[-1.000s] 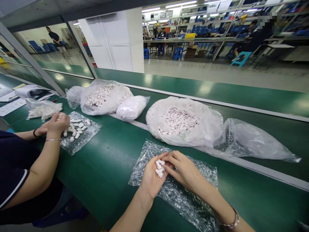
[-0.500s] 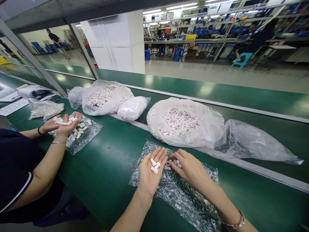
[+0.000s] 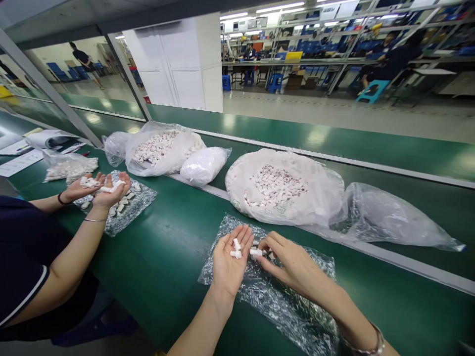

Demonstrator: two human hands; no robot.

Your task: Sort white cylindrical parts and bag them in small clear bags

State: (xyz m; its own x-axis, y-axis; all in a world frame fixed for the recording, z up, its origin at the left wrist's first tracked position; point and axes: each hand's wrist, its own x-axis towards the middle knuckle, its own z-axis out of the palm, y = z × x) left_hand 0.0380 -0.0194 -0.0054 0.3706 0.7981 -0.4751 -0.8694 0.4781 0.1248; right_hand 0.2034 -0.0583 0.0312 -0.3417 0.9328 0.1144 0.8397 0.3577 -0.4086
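Observation:
My left hand point(image 3: 229, 264) lies palm up with its fingers stretched out, bearing a few small white plastic pipe fittings point(image 3: 236, 254) on the palm. Close beside it, my right hand point(image 3: 291, 259) is bent over with thumb and fingers closed around one white fitting point(image 3: 256, 252). More white fittings are partly hidden behind the right fingers. Under both hands a clear plastic bag point(image 3: 282, 311) is spread on the green table point(image 3: 174, 237).
A large open bag of white fittings point(image 3: 241, 198) stands just beyond my hands, with another bag point(image 3: 148, 170) farther left. A clear bag point(image 3: 397, 217) lies at right. At left, a co-worker's hands point(image 3: 107, 195) hold white fittings over a plastic bag point(image 3: 137, 210).
My right hand has brought a white fitting up beside the left fingers. The fittings on my left palm have shifted and look fewer. The co-worker's hands have moved slightly apart.

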